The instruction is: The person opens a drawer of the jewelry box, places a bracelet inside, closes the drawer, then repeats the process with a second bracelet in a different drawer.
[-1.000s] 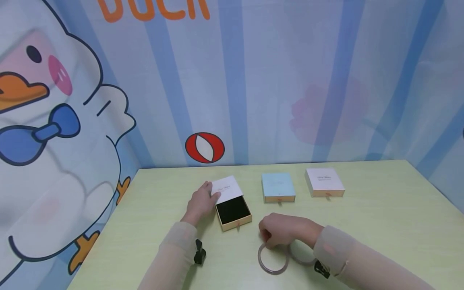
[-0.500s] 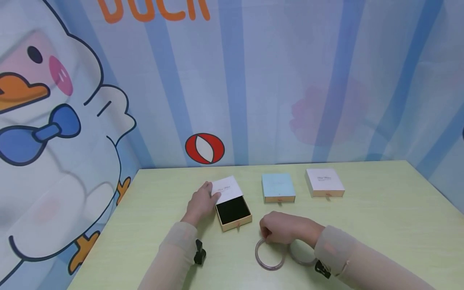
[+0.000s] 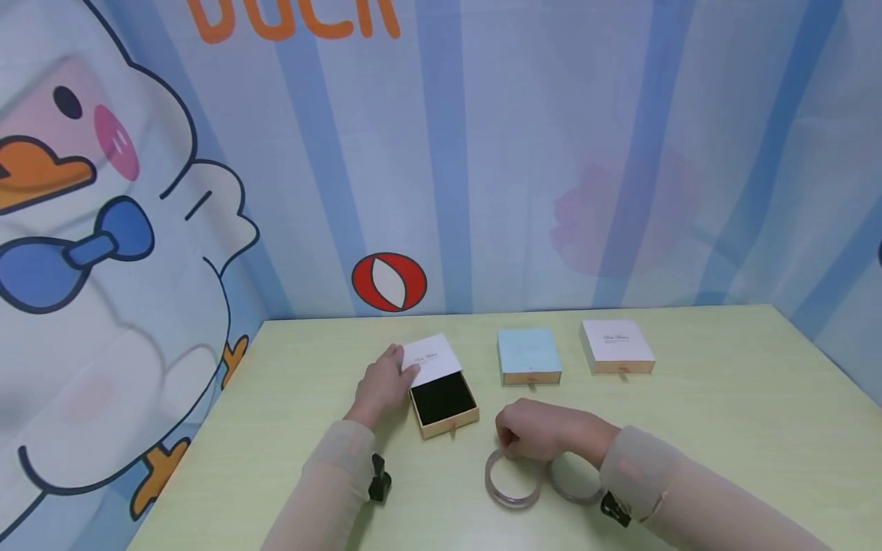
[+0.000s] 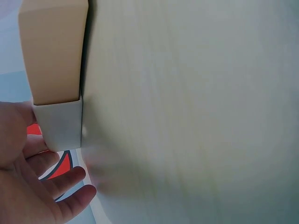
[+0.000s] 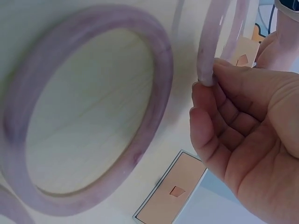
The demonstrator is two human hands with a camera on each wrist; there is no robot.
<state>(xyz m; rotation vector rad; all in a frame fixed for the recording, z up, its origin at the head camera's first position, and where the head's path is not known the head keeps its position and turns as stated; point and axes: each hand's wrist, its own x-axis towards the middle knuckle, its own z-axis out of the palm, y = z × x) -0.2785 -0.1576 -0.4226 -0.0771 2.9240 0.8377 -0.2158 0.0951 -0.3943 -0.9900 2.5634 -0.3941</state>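
Note:
My left hand (image 3: 382, 389) holds the white sleeve (image 3: 432, 361) of a drawer-style gift box, thumb on its top. The cream drawer (image 3: 451, 423), lined in black, is pulled well out towards me. In the left wrist view the fingers curl about the end of the sleeve (image 4: 58, 126). Between thumb and forefinger, my right hand (image 3: 540, 428) pinches a pale mauve bangle (image 3: 513, 503), tilted by its far edge. Beneath the right wrist lies another bangle (image 3: 577, 499), partly covered. The right wrist view also catches part of a third bangle (image 5: 11, 205) in its corner.
A light blue box (image 3: 529, 352) and a white box (image 3: 618, 342), both closed, stand at the back of the pale table (image 3: 723, 428). Behind them hangs a backdrop (image 3: 510, 153) with a cartoon duck.
The pinched bangle has moved slightly away from me, its tilt changing, as my right hand shifted a little forward. My left hand and the box have stayed put.

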